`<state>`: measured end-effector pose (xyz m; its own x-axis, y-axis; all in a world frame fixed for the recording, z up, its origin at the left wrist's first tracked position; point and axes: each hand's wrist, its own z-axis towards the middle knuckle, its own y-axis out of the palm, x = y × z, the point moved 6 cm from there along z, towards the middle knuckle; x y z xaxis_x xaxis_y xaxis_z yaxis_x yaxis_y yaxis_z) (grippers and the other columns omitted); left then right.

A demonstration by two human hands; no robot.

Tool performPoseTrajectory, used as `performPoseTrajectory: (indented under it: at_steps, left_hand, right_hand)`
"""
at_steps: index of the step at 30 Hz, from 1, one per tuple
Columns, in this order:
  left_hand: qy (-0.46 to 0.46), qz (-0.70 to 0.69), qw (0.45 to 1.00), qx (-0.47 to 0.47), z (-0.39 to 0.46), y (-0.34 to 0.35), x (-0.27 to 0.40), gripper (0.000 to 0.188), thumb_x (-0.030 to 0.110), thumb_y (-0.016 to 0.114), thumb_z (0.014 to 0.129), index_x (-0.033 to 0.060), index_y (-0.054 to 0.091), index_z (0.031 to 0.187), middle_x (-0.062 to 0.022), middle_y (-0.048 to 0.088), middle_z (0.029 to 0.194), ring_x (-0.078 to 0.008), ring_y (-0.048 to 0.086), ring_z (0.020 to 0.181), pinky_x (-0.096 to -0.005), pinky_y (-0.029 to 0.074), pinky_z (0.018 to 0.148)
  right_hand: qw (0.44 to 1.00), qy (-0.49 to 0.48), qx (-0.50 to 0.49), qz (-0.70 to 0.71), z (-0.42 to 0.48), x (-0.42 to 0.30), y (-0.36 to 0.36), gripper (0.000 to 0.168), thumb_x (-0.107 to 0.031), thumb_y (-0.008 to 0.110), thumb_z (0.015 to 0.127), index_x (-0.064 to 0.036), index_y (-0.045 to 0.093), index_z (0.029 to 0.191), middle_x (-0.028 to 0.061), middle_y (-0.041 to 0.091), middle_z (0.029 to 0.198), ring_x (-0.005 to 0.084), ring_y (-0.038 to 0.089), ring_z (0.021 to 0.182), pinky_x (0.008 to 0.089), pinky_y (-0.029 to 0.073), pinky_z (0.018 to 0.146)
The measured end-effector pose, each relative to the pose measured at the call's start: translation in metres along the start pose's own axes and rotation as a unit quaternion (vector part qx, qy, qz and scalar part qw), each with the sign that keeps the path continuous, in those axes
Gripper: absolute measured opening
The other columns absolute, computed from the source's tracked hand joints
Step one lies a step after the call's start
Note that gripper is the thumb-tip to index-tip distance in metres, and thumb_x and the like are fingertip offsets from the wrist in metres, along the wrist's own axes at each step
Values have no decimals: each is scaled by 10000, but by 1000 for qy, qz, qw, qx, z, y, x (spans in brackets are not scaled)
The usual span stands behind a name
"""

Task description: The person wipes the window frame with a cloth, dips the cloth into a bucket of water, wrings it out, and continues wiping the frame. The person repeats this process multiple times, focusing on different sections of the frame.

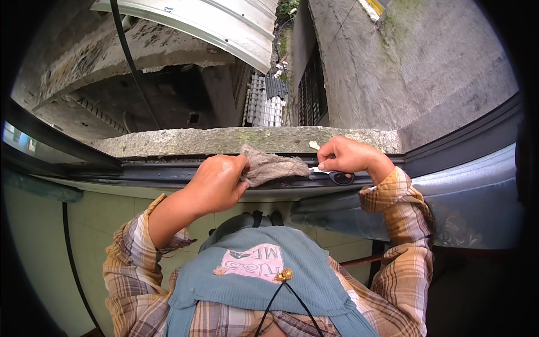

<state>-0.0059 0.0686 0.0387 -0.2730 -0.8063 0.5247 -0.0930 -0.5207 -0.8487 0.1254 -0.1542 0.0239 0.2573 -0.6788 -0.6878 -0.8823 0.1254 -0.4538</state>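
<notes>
My left hand grips the left end of a crumpled, grey-brown cloth, which lies over the dark metal window track. My right hand has its fingers closed around what looks like a pair of scissors, with a black loop handle sticking out below the fingers. A short pale blade reaches from that hand to the cloth's right end; its tip is hidden. Both hands are over the track, a little apart.
A rough concrete ledge runs outside the window, with a small pale scrap on it. Past it is a drop between walls, with a corrugated sheet roof above. Blue shiny fabric lies along the right of the sill.
</notes>
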Motion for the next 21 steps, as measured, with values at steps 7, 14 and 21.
performPoseTrajectory:
  at_steps: [7,14,21]
  left_hand:
    - [-23,-9,1000,-11,12,4,5,362,108,757,735,-18,587,1030,-219,668,875,-400,649,857,-444,511,745]
    - [-34,-30,999,21,6,6,-2,421,109,775,704,-9,568,1051,-208,653,901,-396,638,847,-434,503,729]
    - [-92,-71,989,87,-1,6,-8,434,47,759,699,3,558,1081,-186,651,935,-355,648,871,-401,512,746]
  right_hand:
    - [999,-30,3,19,26,-18,21,193,-123,654,875,1,600,737,-4,511,563,73,473,494,281,382,437]
    - [998,-36,16,54,41,-31,31,159,-74,615,840,11,596,707,27,522,530,108,506,420,302,394,396]
    - [992,-85,77,43,70,-45,49,178,-114,637,830,40,628,742,43,545,545,89,503,480,303,413,436]
